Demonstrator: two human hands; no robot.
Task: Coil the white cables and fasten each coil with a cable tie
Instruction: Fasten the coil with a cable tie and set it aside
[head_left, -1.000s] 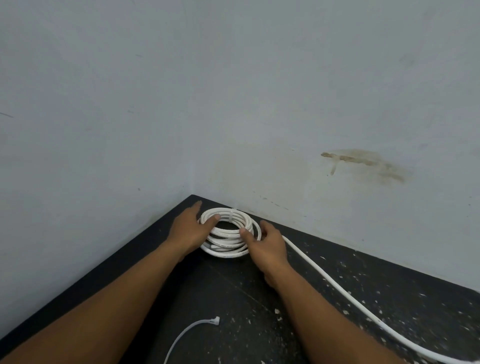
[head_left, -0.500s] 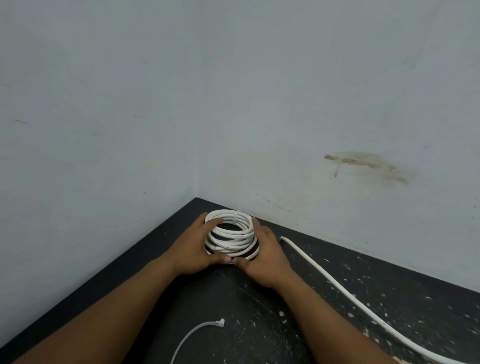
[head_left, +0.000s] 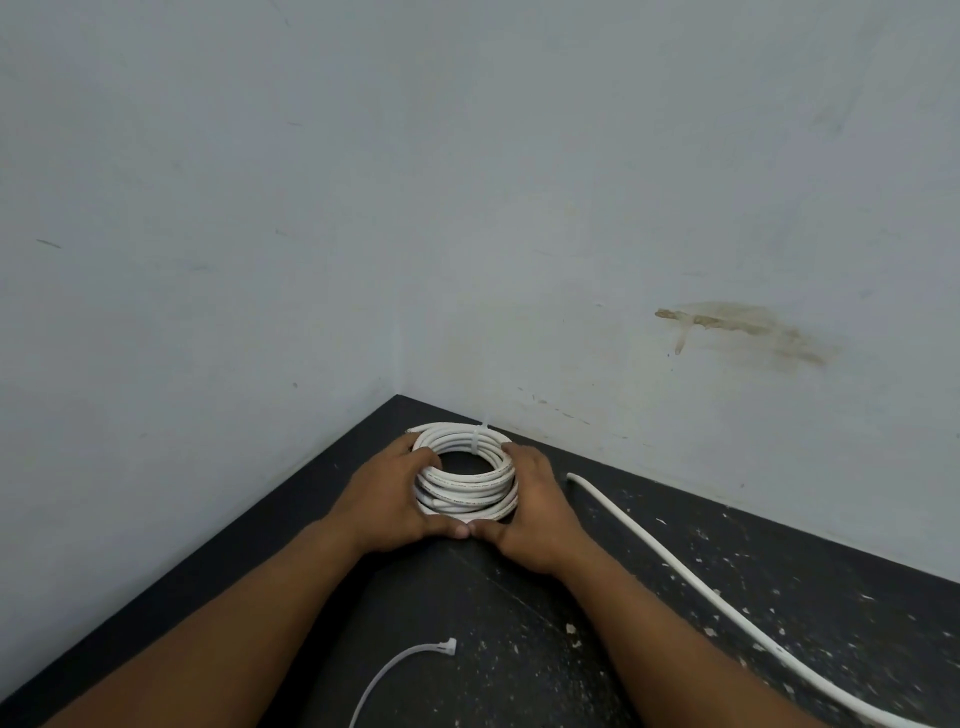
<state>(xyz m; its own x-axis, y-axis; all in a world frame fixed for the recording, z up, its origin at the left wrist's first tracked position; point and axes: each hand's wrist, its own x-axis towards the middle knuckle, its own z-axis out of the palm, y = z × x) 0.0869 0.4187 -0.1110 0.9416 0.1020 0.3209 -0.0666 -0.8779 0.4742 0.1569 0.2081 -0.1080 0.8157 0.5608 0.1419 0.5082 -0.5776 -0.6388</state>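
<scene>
A coil of white cable (head_left: 467, 480) lies on the dark floor in the corner of the room. A white cable tie (head_left: 477, 441) wraps its far side, its tail sticking up. My left hand (head_left: 387, 499) holds the coil's left side, fingers curled over the rim. My right hand (head_left: 535, 506) cups the right side. Both thumbs meet at the coil's near edge. A second, loose white cable (head_left: 675, 566) runs from just right of my right hand to the lower right edge. A loose cable tie (head_left: 402, 670) lies on the floor between my forearms.
Pale grey walls (head_left: 260, 260) meet in a corner right behind the coil. The dark floor (head_left: 779, 597) is speckled with white paint flecks. A brown stain (head_left: 743, 330) marks the right wall.
Both hands closed in round the coil and drew it slightly nearer, thumbs now touching in front. The loose cable's end now lies apart from the coil.
</scene>
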